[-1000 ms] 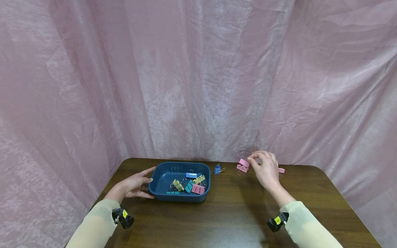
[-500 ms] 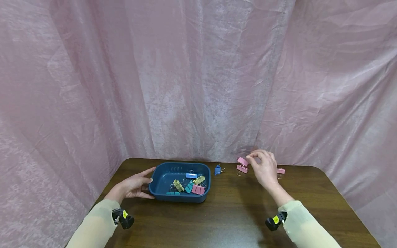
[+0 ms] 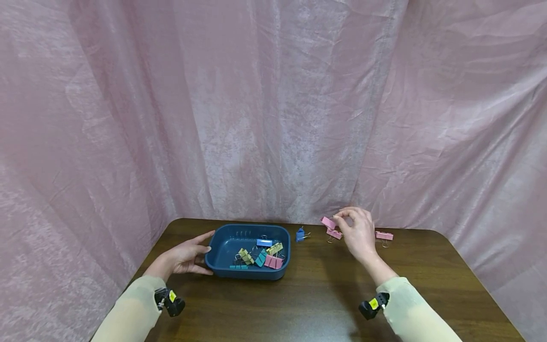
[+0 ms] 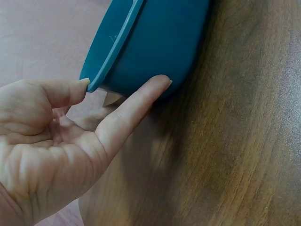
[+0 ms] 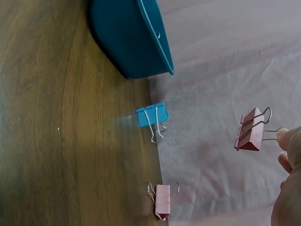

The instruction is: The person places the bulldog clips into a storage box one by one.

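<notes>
right hand: I see my right hand raised off the table near its far edge, fingers curled, thumb and fingertip pinching one wire handle of a pink binder clip.
held clip: hangs just past the fingertips on their tray side, clear of the table, body tilted; in the right wrist view only the wire end sits between the fingers, the pink body is free.
under the fingers: second pink clip lies on the wood just below and slightly nearer me than the held one, not touching it.
behind the hand: third pink clip on the table, on the side of my knuckles away from the tray, well apart from the fingertips.
blue clip: blue binder clip on the table between my right fingertips and the tray, just beside the tray's corner.
left hand: my left hand is relaxed, fingers straight, thumb tip on the rim and a fingertip against the outer wall of the blue tray; no grip.
tray contents: loose pile of clips in yellow, teal, blue and pink, bunched toward the end farthest from my left fingers.
</notes>
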Demonstrator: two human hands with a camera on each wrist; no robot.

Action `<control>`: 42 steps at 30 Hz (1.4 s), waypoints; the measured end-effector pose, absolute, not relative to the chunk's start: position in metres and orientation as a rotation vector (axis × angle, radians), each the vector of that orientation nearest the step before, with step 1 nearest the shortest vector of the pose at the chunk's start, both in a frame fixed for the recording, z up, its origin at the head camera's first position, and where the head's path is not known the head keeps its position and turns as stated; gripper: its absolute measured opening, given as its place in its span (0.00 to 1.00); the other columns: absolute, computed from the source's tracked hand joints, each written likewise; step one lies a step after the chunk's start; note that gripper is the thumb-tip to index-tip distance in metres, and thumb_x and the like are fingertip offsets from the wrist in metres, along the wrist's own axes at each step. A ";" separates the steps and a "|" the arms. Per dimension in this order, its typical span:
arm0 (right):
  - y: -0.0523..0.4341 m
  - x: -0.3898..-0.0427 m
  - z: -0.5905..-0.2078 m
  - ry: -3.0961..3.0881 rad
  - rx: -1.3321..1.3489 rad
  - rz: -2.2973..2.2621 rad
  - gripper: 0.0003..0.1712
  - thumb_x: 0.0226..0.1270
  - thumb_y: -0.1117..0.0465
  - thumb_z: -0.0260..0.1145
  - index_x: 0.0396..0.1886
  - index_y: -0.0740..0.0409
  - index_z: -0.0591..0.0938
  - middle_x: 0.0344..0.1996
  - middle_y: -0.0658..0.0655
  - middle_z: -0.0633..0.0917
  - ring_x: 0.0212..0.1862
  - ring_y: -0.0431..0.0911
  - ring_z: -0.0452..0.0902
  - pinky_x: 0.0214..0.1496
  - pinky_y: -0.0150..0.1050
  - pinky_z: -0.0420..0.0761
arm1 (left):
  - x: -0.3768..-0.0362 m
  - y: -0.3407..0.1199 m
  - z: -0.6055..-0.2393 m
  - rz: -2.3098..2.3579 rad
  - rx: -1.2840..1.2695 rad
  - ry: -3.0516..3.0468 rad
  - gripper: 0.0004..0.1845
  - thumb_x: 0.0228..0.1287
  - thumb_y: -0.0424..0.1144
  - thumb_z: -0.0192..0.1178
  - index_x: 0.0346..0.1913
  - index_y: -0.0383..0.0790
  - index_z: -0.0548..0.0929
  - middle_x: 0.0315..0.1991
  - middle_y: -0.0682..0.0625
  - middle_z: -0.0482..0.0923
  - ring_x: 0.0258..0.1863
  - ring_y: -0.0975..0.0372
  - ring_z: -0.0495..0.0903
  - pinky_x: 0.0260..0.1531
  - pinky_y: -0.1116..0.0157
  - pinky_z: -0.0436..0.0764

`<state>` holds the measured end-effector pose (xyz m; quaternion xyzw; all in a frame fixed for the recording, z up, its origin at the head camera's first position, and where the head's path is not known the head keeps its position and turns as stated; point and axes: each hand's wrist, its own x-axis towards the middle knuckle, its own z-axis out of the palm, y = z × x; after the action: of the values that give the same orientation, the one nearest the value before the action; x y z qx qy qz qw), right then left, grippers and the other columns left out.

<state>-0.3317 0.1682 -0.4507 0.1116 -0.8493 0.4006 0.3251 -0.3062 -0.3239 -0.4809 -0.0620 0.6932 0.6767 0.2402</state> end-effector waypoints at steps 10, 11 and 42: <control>0.159 -0.331 -0.448 -2.219 0.295 1.090 0.03 0.62 0.63 0.76 0.33 0.57 0.88 0.46 0.58 0.87 0.59 0.58 0.71 0.64 0.55 0.65 | -0.304 -0.323 -0.480 1.856 -0.174 1.894 0.34 0.82 0.31 0.42 0.84 0.51 0.47 0.72 0.21 0.54 0.62 0.30 0.72 0.46 0.36 0.82; 0.158 -0.331 -0.448 -2.220 0.295 1.091 0.03 0.63 0.62 0.76 0.33 0.56 0.88 0.46 0.58 0.87 0.59 0.58 0.71 0.64 0.55 0.65 | -0.304 -0.322 -0.480 1.858 -0.176 1.893 0.34 0.82 0.31 0.42 0.84 0.51 0.47 0.72 0.21 0.55 0.62 0.30 0.72 0.46 0.36 0.82; 0.124 -0.331 -0.442 -2.231 0.345 1.130 0.04 0.63 0.60 0.76 0.33 0.54 0.89 0.46 0.55 0.87 0.58 0.56 0.72 0.61 0.53 0.66 | -0.304 -0.322 -0.480 1.873 -0.180 1.884 0.34 0.82 0.30 0.43 0.83 0.51 0.48 0.71 0.21 0.56 0.62 0.30 0.72 0.46 0.34 0.81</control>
<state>-0.3313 0.1240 -0.4421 0.1301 -0.8420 0.4264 0.3039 -0.3037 -0.3219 -0.4797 -0.0657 0.6873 0.6833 0.2374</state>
